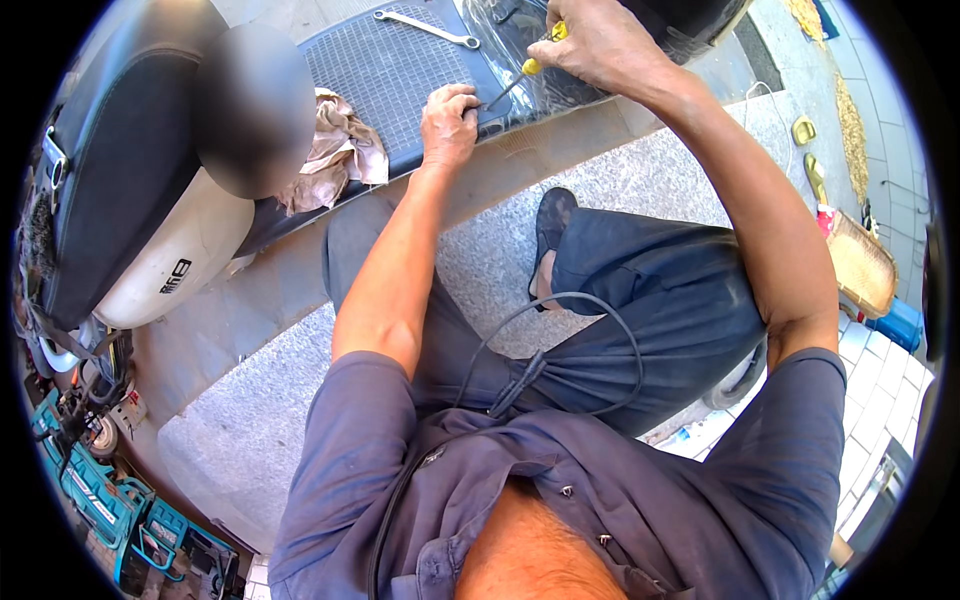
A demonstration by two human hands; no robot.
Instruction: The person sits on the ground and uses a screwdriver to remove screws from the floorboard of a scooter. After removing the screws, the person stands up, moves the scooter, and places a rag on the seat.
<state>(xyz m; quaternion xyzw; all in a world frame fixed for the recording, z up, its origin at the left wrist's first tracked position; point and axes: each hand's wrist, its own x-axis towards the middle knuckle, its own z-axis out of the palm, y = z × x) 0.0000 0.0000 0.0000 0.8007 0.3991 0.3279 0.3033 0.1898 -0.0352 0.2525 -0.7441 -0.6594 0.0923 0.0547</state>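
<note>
Yellow-handled screwdriver (530, 66) | in right hand (598, 42) | tip just beside left hand (449, 124)

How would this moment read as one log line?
left hand: at floorboard edge | right hand: grips yellow-handled screwdriver | nearby: wrench, crumpled cloth

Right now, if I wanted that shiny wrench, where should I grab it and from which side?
I'd pinch the wrench halfway along, coming down from above, with fingers on its two long edges. It lies flat by the mesh mat's far edge, so getting underneath looks hard, but its slim middle is uncovered.
</note>
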